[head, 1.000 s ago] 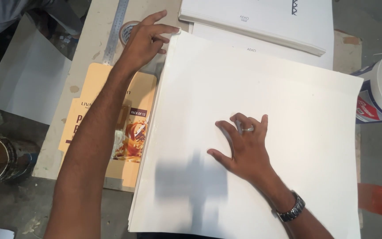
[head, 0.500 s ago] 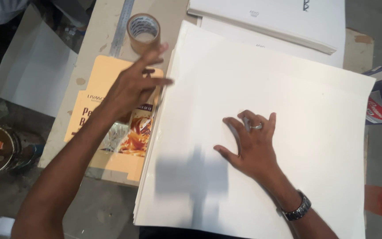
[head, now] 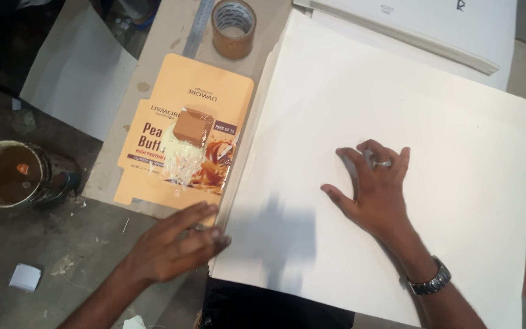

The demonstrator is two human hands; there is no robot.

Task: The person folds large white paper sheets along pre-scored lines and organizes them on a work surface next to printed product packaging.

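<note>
Concrete floor is surrounding your board; your right hand [head: 377,194] is pressing the white sheet [head: 397,109] with fingers spread, your left hand [head: 175,247], loosely open and empty, is touching its near-left edge.

This is a workshop, and a rough one, where paper and card get worked by hand. The floor [head: 62,268] is bare, stained concrete strewn with scraps. A grimy tub of brown glue [head: 7,173] stands on it. On the low board [head: 153,73] lie a steel ruler [head: 199,27], a roll of brown tape [head: 234,27] and a flattened orange carton [head: 184,128] smeared with paste. Big white sheets [head: 397,109] lie stacked beside more white board [head: 433,24].
</note>
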